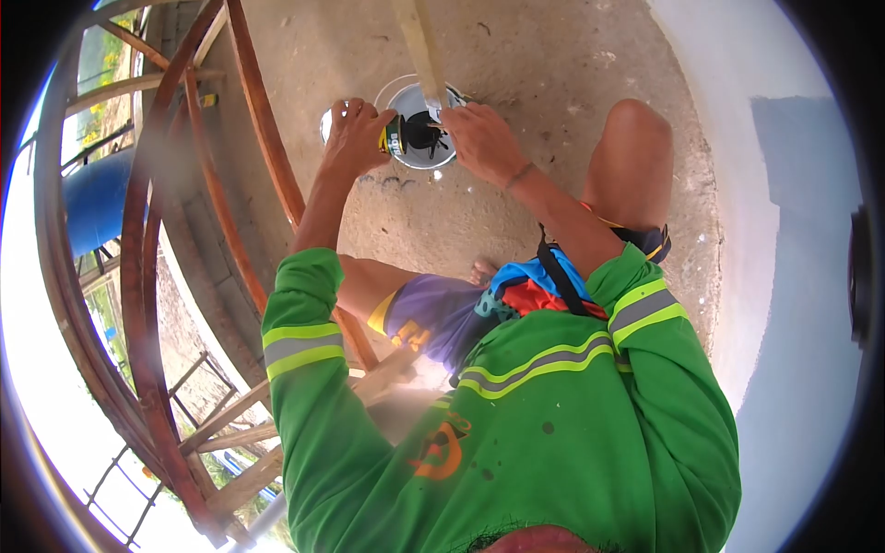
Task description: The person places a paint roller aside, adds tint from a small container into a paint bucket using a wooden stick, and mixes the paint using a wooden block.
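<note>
Progress: and there it was, black paint-like matter (426,136) already in the bucket (407,100), pale wall showing around it; what was left in the can (395,138), no telling!
Can: tipped sideways, mouth over the bucket, yellow-and-dark label, white lettering.
Left grip: left hand (358,135) wrapped around the can.
Right grip: right hand (484,143) at the rim, by a wooden stick (419,46); hold unclear.

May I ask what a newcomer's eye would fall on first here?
Probably the bright green shirt with reflective bands, filling the lower middle. Above it, the left hand holds a small can tipped over a pail, the right hand at the pail's right edge. At far left, a big blue shape shows behind reddish-brown beams.
</note>
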Available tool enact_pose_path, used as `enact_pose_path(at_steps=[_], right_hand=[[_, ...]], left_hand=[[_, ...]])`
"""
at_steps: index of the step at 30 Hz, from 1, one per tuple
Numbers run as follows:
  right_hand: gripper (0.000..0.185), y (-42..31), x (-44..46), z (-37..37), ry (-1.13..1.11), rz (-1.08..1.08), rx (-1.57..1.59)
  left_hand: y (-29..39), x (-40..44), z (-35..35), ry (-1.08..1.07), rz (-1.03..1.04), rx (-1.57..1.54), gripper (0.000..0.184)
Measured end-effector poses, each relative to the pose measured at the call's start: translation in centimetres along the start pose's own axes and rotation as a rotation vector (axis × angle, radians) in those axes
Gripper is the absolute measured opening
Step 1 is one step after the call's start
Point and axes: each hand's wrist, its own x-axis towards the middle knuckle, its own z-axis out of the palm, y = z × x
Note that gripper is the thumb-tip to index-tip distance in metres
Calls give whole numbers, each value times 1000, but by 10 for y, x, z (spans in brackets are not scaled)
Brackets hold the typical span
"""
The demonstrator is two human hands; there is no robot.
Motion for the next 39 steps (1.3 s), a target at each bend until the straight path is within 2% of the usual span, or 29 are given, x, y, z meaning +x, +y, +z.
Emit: enact_pose_path(at_steps=[4,8,17,20,23,26,32,35,39], right_hand=[[16,0,-3,3,-15,-43,-20],[14,-1,-8,6,-28,-71,-18],[6,0,-9,4,-40,111,-23],[10,-17,-15,1,-90,408,108],[16,-19,-25,20,50,523,222],[20,-33,-27,25,143,730,365],[21,-38,-47,47,341,854,501],[20,-46,-48,39,333,955,541],[18,-46,-52,41,353,924,548]], left_hand=[[3,2,-6,-38,-24,-22,78],[4,4,-3,14,-43,-31,78],[3,-2,-1,97,-68,-32,74],[2,-5,4,127,-125,-16,73],[8,-10,7,163,-187,-1,70],[12,-16,10,165,-224,5,67],[21,-21,7,125,-292,-41,65],[22,-23,8,122,-306,-62,66],[24,-21,9,91,-320,-99,68]])
